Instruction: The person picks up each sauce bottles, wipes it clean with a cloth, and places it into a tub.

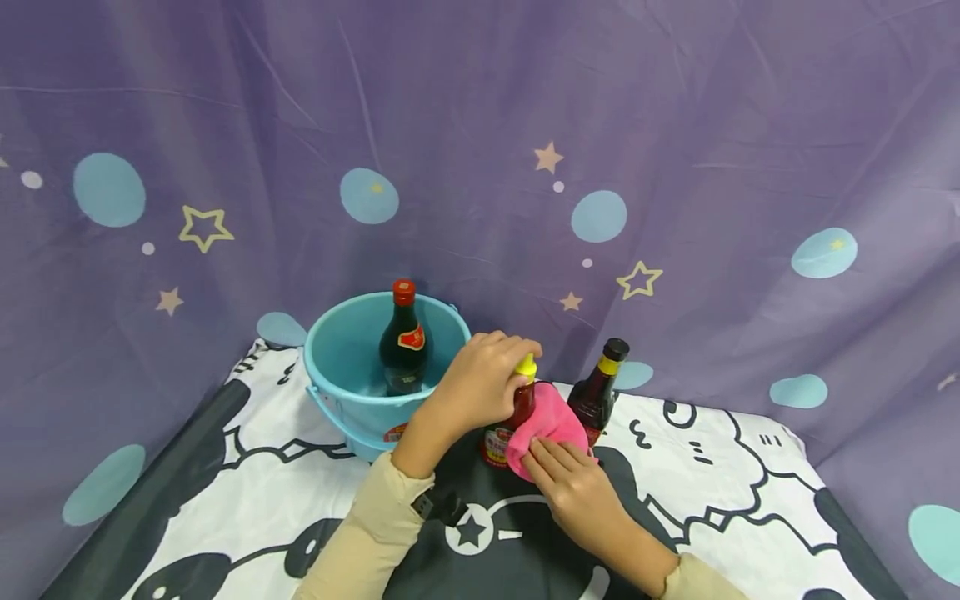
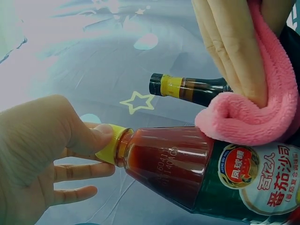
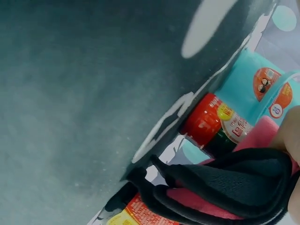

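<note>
My left hand (image 1: 483, 379) pinches the yellow cap (image 2: 111, 145) of a tomato ketchup bottle (image 2: 168, 164), which stands upright on the patterned cover. My right hand (image 1: 573, 492) holds a folded pink cloth (image 1: 551, 421) against the side of that bottle. In the left wrist view the right hand's long fingers (image 2: 234, 47) lie along the fluffy pink cloth. Black-edged dark fabric (image 3: 225, 183) shows with the pink in the right wrist view. Just behind and right of the cloth stands a dark sauce bottle (image 1: 596, 392) with a black cap, its lower part partly hidden.
A light blue bucket (image 1: 330, 379) stands left of the ketchup bottle. Inside it leans a dark, red-capped bottle (image 1: 405, 354). A black-and-white cartoon cover (image 1: 285, 500) lies under everything, and a purple curtain (image 1: 480, 100) with stars hangs close behind.
</note>
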A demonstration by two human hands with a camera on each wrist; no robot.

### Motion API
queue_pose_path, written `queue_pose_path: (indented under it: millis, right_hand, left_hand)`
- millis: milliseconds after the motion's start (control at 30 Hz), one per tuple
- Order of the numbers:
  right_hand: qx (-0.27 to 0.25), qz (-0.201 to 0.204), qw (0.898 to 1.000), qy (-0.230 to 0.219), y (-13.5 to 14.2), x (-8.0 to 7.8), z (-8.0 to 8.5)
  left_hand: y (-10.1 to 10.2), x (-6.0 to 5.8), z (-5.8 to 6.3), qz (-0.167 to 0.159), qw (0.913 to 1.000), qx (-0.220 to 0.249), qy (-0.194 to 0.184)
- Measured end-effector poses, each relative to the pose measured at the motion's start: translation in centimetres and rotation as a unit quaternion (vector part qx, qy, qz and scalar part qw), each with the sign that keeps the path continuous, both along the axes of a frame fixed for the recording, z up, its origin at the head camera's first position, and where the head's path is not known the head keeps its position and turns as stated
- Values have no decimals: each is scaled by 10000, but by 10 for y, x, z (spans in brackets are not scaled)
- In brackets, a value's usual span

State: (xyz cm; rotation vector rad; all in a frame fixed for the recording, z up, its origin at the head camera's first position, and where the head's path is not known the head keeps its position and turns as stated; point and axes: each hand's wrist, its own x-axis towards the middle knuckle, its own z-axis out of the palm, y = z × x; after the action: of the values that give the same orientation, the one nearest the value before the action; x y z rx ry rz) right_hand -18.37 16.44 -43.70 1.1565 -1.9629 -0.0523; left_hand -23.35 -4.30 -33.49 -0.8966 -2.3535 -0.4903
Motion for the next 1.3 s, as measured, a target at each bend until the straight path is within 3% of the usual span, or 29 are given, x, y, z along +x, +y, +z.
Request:
queue_pose_path:
  millis: [667, 1300]
  right_hand:
    - [946, -300, 9941, -428, -6, -2, 1]
    - [1788, -535, 9756, -1157, -7, 0, 8]
  left_hand:
    - [-3, -2, -2, -78, 9999, 94, -65]
    - [0, 1, -1, -36, 9998, -4, -190]
